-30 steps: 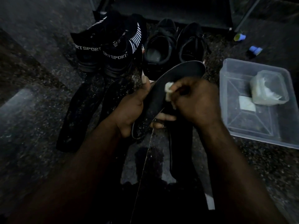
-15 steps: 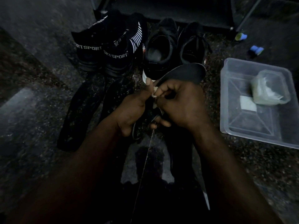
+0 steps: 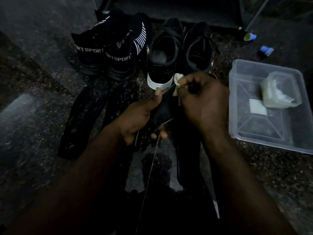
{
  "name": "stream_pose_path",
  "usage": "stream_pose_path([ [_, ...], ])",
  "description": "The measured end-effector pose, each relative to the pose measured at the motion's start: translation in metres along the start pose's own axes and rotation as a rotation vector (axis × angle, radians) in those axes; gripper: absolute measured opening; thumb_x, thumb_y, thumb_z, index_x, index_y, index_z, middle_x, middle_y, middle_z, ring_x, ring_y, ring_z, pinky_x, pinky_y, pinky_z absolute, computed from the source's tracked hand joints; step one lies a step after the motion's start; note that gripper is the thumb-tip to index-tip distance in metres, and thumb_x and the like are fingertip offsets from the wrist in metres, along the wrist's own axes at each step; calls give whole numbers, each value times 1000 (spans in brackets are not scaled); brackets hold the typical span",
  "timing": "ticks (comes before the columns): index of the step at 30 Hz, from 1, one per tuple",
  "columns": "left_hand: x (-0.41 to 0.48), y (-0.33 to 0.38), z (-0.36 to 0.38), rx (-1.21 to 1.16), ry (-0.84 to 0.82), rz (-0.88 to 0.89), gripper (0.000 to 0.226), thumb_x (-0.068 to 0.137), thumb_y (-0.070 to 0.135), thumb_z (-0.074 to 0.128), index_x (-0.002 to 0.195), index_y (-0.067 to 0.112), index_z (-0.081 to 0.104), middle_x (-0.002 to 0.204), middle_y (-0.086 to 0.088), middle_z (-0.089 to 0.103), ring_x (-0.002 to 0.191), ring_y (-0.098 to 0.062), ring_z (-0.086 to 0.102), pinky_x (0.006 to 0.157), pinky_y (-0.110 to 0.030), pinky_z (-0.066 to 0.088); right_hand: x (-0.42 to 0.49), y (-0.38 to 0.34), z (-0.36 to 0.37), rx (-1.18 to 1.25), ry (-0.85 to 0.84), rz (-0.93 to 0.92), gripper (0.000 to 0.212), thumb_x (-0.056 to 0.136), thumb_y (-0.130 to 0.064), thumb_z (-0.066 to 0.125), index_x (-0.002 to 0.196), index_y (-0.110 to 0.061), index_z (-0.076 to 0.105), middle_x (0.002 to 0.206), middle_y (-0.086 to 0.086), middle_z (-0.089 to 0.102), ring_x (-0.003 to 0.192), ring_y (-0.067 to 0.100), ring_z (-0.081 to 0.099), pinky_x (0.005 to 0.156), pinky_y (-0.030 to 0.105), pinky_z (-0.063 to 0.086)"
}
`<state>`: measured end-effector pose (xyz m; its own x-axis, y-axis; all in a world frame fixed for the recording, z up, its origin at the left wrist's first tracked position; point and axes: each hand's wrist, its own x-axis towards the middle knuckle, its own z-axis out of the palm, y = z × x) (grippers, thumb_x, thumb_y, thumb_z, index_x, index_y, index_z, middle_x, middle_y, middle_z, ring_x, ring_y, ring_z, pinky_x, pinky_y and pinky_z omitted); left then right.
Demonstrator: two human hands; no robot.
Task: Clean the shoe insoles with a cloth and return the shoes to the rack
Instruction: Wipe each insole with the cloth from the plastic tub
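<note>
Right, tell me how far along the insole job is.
Done: two loose insoles lie out on the floor, though whether wiped is unclear. In hand: the left hand grips another insole while the right hand pinches the cloth at its upper end. Left: all four shoes stand on the floor before the rack; none is back.

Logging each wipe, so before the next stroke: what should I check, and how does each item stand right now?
1. Grip of left hand on insole: ok.
2. Pinch of right hand on cloth: ok.
3. Contact of cloth with insole: cannot tell, too dark.
4. Whether insole is clean: cannot tell.
5. Return of shoes to rack: not ok, all four stand on the floor.
</note>
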<state>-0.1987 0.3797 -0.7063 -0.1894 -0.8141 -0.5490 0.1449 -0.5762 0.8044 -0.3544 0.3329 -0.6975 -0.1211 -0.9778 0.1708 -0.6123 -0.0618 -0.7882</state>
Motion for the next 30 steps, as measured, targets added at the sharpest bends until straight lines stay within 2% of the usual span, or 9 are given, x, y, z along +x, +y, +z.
stream_pose_path([
  [2,-2,2,1,-2,-8,2,50,102,58,43,120,18,67,68,-8,73,48,-23,64,40,-23,42,2,4,-3,-35,40,16,7,84,-34,72,88,-32,77,80,-14,75,76,4,71,78,29,58],
  [4,-3,4,3,16,-32,14,48,103,59,39,130,28,63,68,-4,73,46,-21,63,39,-22,40,9,13,-13,-94,139,71,14,83,-37,69,93,-34,77,85,-10,78,81,11,73,82,32,58],
  [7,-3,4,6,35,-64,30,46,104,58,35,139,37,57,78,-2,77,47,-21,64,40,-22,40,15,21,-24,-117,224,147,19,83,-38,67,97,-32,77,89,-7,78,86,14,73,82,27,55],
  [11,-1,2,6,-13,-35,4,49,104,56,38,139,28,59,73,-4,75,46,-22,63,40,-23,40,7,9,-8,-65,127,86,11,84,-32,70,92,-32,78,87,-7,79,82,11,73,79,23,54],
  [15,0,1,-2,-55,-6,14,45,103,55,41,138,32,60,81,-6,76,47,-23,64,39,-22,40,2,3,1,-23,34,14,10,83,-30,72,91,-32,78,84,-13,76,77,3,71,79,28,59],
  [20,-2,5,3,15,-34,19,49,104,56,37,141,31,57,67,-1,74,44,-20,63,39,-22,40,17,26,-20,-102,211,121,12,83,-40,70,91,-35,77,87,-7,79,84,14,74,84,33,58],
  [23,-2,5,8,14,-75,21,50,104,55,36,144,32,55,70,-1,75,42,-20,62,37,-20,40,16,30,-18,-118,188,134,12,85,-39,69,91,-32,77,88,-6,79,87,17,73,83,30,56],
  [28,-4,6,3,-4,-33,-12,61,96,60,44,123,9,65,70,-11,73,40,-21,61,37,-20,40,13,22,-5,-57,76,105,6,87,-32,72,89,-32,78,85,-12,78,81,6,72,82,20,53],
  [30,-3,5,-4,-36,-10,-13,65,97,61,42,122,6,66,69,-10,73,42,-21,62,37,-20,40,17,26,-11,12,92,168,3,85,-32,74,83,-33,76,80,-15,76,80,2,72,84,23,57],
])
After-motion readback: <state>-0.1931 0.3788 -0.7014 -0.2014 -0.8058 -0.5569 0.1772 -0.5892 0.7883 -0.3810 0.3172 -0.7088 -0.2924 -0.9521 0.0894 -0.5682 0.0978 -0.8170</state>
